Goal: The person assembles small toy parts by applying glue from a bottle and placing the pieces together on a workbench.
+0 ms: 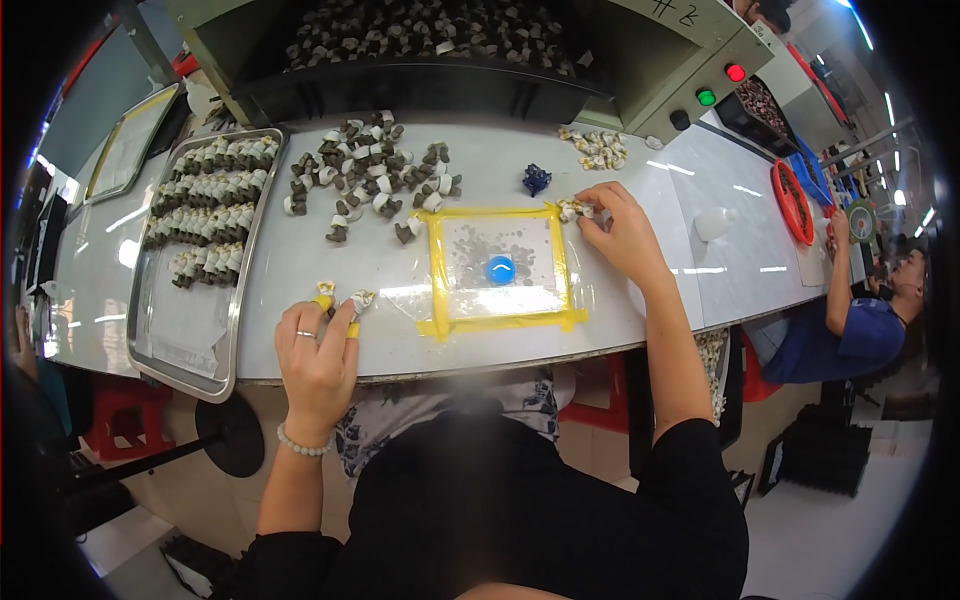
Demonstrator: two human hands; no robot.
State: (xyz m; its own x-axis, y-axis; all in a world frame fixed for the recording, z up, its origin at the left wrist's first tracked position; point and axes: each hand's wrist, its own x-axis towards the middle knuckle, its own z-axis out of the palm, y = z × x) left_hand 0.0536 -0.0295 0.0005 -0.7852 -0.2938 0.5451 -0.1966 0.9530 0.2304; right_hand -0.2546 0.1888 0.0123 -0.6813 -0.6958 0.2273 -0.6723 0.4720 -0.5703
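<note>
My left hand [315,365], with yellow wraps on fingertips, a ring and a beaded bracelet, is low over the white table at left. Its fingers close on a small white-and-gold figurine part [362,301]; a second small piece [326,290] shows at another fingertip. At the upper right corner of a yellow-taped pad [505,303], my right hand [625,238] pinches another small white-and-gold part [572,210]. On the pad sits a round blue cap-like piece [500,270] among greyish spots. Behind the pad lies a dark blue spiky piece [536,180].
Loose grey-and-white figurine parts [360,165] lie at back left. A metal tray [240,300] holds rows of assembled pieces. White-and-gold parts [598,150] lie at back right, near a white bottle [714,223]. Behind stands a black bin [420,92]. A co-worker [860,320] sits right.
</note>
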